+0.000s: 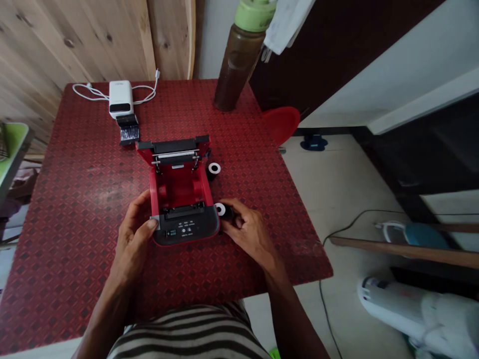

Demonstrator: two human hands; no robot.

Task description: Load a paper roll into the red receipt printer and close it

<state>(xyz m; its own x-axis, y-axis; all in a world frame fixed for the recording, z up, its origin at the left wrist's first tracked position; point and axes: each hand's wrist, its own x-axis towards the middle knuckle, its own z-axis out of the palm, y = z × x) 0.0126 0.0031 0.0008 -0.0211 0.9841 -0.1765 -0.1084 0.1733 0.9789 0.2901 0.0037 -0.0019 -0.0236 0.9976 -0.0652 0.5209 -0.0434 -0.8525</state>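
Note:
A small red and black label printer (186, 224) sits on the table with its lid (181, 147) raised, and its red inner bay shows no roll. My left hand (136, 229) grips the printer's left side, thumb on the front corner and fingers along the side wall. Close against the right side of the printer, my right hand (247, 227) has its fingers closed around a small black roll (226, 211) with a white core. A second black roll (213, 172) with a white core stands beside the printer, behind my right hand.
The red patterned table (93, 279) bears a white power bank (120, 97) with a white cable (144, 94), and a dark folded strip (129, 132) in front of it. A tall brown bottle (237, 65) with a green cap stands at the back edge. A red seat (282, 124) is beyond the right edge.

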